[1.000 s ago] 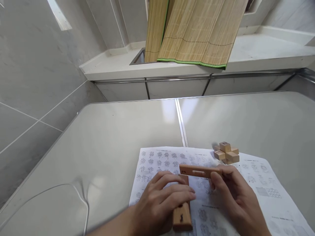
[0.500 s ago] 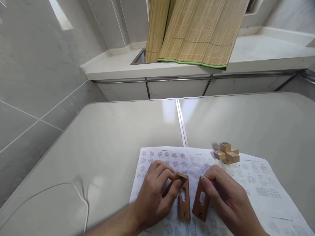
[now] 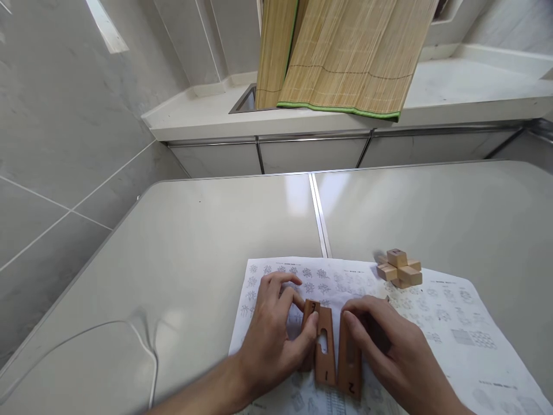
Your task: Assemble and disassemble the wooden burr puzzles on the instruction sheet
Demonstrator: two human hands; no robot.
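Head cam: plank 1 [image 3: 326, 360], slotted wood w/ a "1" on its near end, lies on the printed sheet [image 3: 470, 311] over the bench [image 3: 216, 242]; no fingers visibly on it. Third plank [image 3: 309, 361] is just L of plank 1, partly covered, its mark too small to read. Plank 2 [image 3: 349, 369] is just R of plank 1: near ends v. close, far ends a bit apart; can't tell if they touch. Wooden cross-shaped cluster [image 3: 398, 270] sits beyond & R of plank 1, well apart.

L hand [image 3: 276, 328], L of plank 1: thumb & index closed to the third plank's thickness, pinching its far part; other fingers lifted off. R hand [image 3: 389, 334], R of plank 1: thumb & index pinch plank 2's far end, rest curled; no wide gap in either grip.

Handling (judgement): prob. light, stiff, hard wood; smooth faces cd slip a little, esp. if pinched only at the tip. Not v. fragile, tho the thin strips by plank 1's slot look like the weak spot. Best hold: long edges near the solid ends, thumb opp. index, keeping clear of the slot.
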